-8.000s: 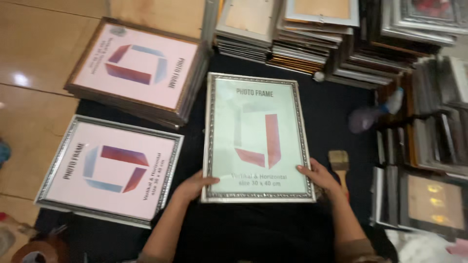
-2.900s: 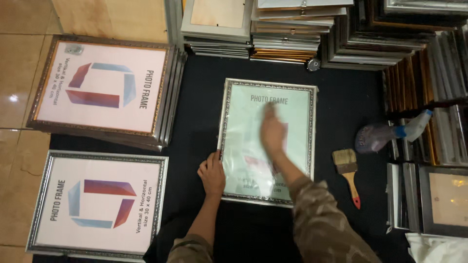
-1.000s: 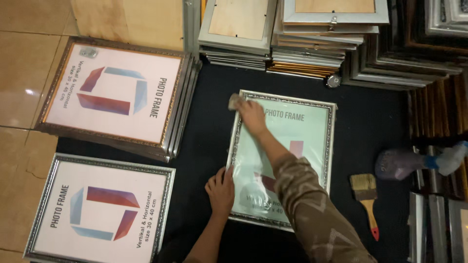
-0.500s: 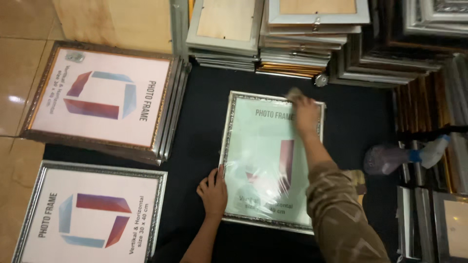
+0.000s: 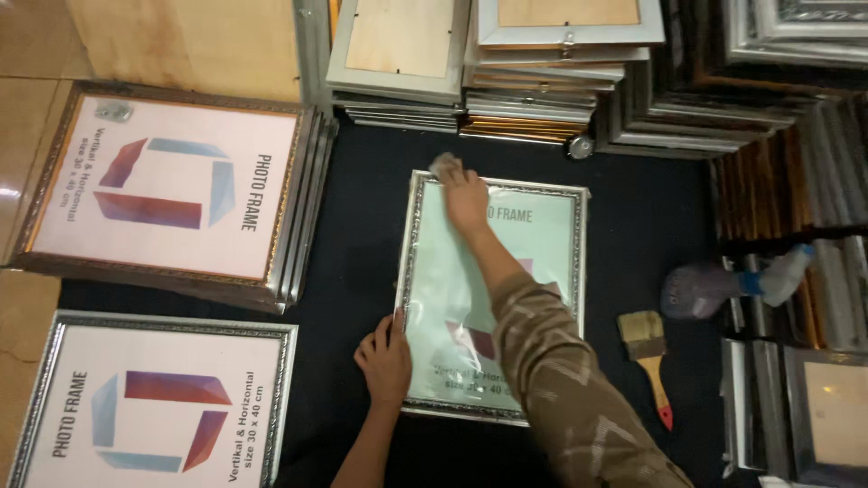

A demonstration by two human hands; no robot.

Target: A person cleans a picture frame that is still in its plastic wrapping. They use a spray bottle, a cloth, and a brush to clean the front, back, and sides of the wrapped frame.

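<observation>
On the black cloth (image 5: 362, 226) at centre lies a silver photo frame (image 5: 493, 298), flat and face up, long axis running away from the person, top edge toward the stacks beyond, tilted slightly clockwise. Its paper insert is pale green with a red mark, mostly covered by the arm.

Right hand (image 5: 466, 199): at the frame's far left corner, fingers curled down and pressed onto a small crumpled cloth (image 5: 443, 165) against the glass. Camouflage sleeve (image 5: 561, 380) crosses the frame diagonally and hides the insert's middle and lower right.

Left hand (image 5: 386, 360): flat, fingers together, resting on the near left edge of the frame, pinning it; nothing is gripped.

Hard to make out: whether the rag is cloth or paper. Lower right corner of the frame is hidden behind the sleeve.

Surroundings: stack of larger frames (image 5: 167, 185) at far left, another large frame (image 5: 149, 402) near left, cut off by the bottom edge. Piled frames (image 5: 506, 63) line the far side, face down. Paintbrush (image 5: 653, 357) lies right of the frame, well apart from it; spray bottle (image 5: 732, 285) on its side beyond the brush.
</observation>
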